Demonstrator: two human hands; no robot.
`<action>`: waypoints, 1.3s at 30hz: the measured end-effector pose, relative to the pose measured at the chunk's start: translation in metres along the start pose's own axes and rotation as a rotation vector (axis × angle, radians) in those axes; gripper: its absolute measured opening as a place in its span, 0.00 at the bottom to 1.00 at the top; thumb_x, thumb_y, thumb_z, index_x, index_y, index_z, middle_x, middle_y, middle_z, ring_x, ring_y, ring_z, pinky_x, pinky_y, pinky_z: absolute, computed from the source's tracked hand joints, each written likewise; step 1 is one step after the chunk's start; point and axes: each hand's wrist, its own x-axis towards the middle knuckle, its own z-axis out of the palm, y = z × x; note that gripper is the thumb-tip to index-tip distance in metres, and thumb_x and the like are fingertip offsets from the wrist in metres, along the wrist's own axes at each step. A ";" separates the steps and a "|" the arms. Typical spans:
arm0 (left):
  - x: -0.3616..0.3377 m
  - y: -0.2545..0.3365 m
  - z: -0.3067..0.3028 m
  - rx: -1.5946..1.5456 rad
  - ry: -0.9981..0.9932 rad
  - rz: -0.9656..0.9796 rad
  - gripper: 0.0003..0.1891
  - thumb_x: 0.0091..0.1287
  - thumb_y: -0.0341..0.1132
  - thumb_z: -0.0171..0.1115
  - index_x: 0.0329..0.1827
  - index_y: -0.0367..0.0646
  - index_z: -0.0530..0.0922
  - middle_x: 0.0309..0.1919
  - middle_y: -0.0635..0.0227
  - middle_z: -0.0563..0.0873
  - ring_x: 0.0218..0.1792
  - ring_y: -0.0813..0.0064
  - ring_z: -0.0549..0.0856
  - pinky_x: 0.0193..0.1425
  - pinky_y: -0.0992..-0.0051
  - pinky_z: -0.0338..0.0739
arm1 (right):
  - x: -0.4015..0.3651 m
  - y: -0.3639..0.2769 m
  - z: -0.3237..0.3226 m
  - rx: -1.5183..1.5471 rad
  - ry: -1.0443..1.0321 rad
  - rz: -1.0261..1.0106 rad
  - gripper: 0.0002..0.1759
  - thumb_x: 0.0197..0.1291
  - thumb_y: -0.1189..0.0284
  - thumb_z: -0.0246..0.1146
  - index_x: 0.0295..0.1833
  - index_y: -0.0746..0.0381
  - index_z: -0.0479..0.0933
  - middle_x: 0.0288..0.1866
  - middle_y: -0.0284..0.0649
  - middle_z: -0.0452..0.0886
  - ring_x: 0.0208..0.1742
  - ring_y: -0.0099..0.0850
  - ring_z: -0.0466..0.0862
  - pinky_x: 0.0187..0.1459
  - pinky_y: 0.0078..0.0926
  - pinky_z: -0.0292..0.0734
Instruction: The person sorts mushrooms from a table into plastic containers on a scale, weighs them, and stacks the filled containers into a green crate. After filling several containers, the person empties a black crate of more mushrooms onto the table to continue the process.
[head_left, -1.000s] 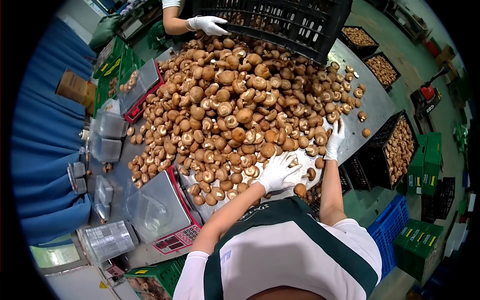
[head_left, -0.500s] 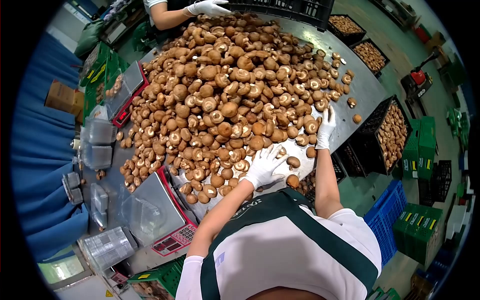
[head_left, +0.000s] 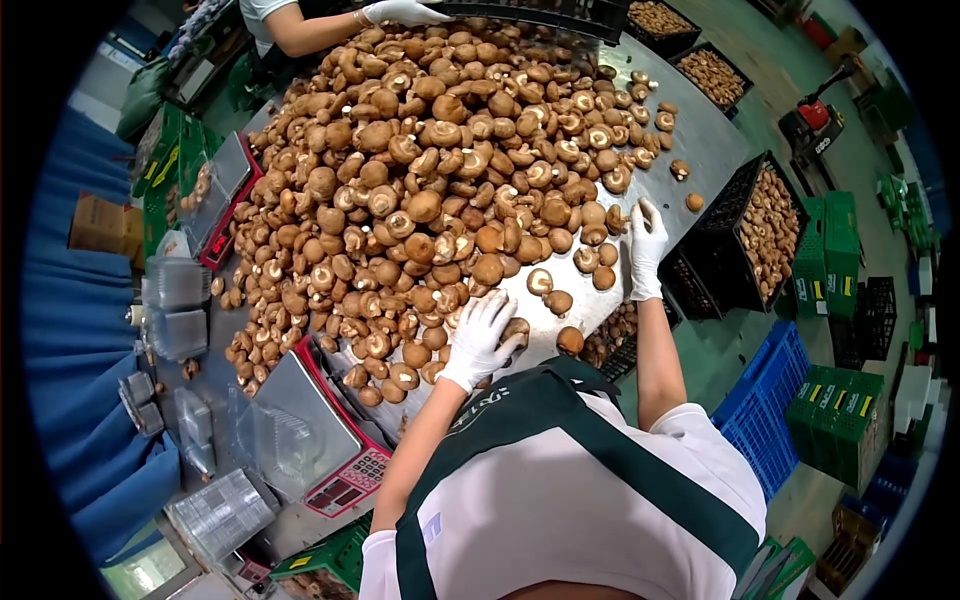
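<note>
The white-gloved left hand [head_left: 482, 335] has shifted along the brown mushroom heap [head_left: 440, 170], fingers spread and gripping nothing. The right hand [head_left: 645, 245] lies flat and open at its edge.

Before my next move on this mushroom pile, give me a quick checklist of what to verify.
1. Gloves: ok; left hand and right hand both wear white gloves.
2. Left hand contact: ok; fingers spread on the near edge of the mushroom pile.
3. Right hand grip: cannot tell; it touches the pile's right edge.
4. Loose mushroom near the edge of the table: not ok; it might roll off.
5. Scale on your left: ok; a clear tray sits on it.
6. Co-worker's hand: ok; far side, apart from yours.
</note>
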 end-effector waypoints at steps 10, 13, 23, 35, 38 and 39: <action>-0.031 0.003 -0.025 -0.054 0.249 -0.220 0.27 0.55 0.37 0.65 0.58 0.39 0.71 0.57 0.55 0.75 0.56 0.56 0.74 0.62 0.63 0.65 | 0.001 -0.052 0.025 -0.854 -0.334 -0.404 0.24 0.47 0.60 0.64 0.51 0.56 0.78 0.43 0.51 0.80 0.48 0.44 0.79 0.48 0.35 0.75; -0.034 0.006 -0.028 -0.056 0.266 -0.233 0.27 0.55 0.35 0.66 0.59 0.39 0.71 0.57 0.56 0.75 0.56 0.57 0.74 0.61 0.64 0.65 | 0.011 -0.055 0.039 -0.947 -0.615 -0.213 0.24 0.47 0.61 0.61 0.49 0.63 0.78 0.43 0.57 0.80 0.49 0.48 0.78 0.51 0.38 0.74; -0.037 0.005 -0.024 -0.134 0.298 -0.260 0.26 0.56 0.34 0.65 0.58 0.40 0.72 0.56 0.56 0.77 0.54 0.57 0.76 0.59 0.65 0.68 | 0.025 -0.067 0.015 -0.505 -0.518 -0.061 0.26 0.40 0.67 0.70 0.48 0.65 0.78 0.35 0.47 0.83 0.38 0.36 0.83 0.42 0.29 0.78; -0.036 0.011 -0.025 -0.166 0.351 -0.263 0.22 0.56 0.33 0.65 0.54 0.39 0.75 0.51 0.58 0.81 0.50 0.58 0.79 0.55 0.67 0.71 | 0.030 -0.065 0.012 -0.141 -0.660 0.205 0.20 0.52 0.60 0.64 0.44 0.65 0.80 0.36 0.37 0.82 0.35 0.28 0.81 0.39 0.23 0.76; -0.035 0.012 -0.024 -0.176 0.355 -0.271 0.21 0.56 0.33 0.65 0.54 0.39 0.75 0.50 0.58 0.81 0.50 0.59 0.80 0.55 0.67 0.72 | 0.008 -0.088 0.035 -0.878 -0.789 -0.186 0.24 0.41 0.64 0.69 0.45 0.64 0.80 0.39 0.49 0.83 0.41 0.42 0.83 0.44 0.35 0.77; -0.034 0.013 -0.024 -0.176 0.354 -0.271 0.21 0.56 0.33 0.65 0.54 0.39 0.75 0.50 0.58 0.81 0.50 0.59 0.80 0.55 0.67 0.72 | 0.002 -0.074 0.043 -0.930 -0.733 -0.343 0.23 0.42 0.62 0.69 0.42 0.65 0.79 0.35 0.49 0.83 0.38 0.43 0.83 0.43 0.37 0.77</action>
